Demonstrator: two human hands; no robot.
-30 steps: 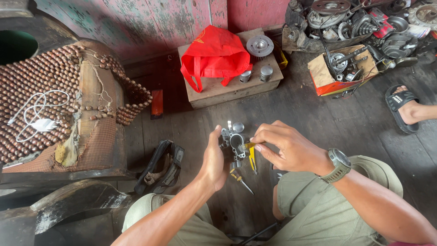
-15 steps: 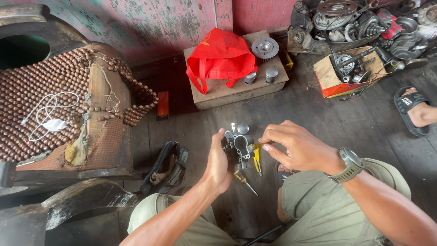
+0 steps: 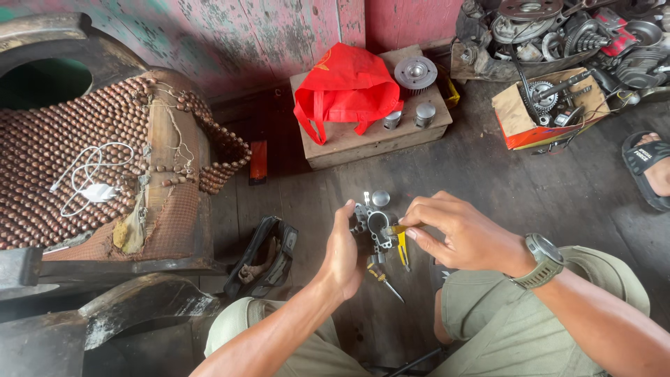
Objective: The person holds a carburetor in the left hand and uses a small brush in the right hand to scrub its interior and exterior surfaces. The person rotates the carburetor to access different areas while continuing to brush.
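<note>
Left hand (image 3: 343, 253) is gripping a small metal carburetor (image 3: 373, 227) above the wooden floor (image 3: 488, 174); right hand (image 3: 457, 234) is pinching a yellow-handled tool (image 3: 401, 241) against it, between the knees.

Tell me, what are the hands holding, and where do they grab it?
The left hand grips a small metal engine part by its side. The right hand's fingers pinch a yellow-handled tool near its top.

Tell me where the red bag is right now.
In the head view the red bag lies on the wooden block by the far wall, above and ahead of both hands, left of the round metal disc and two small metal cylinders.
</note>
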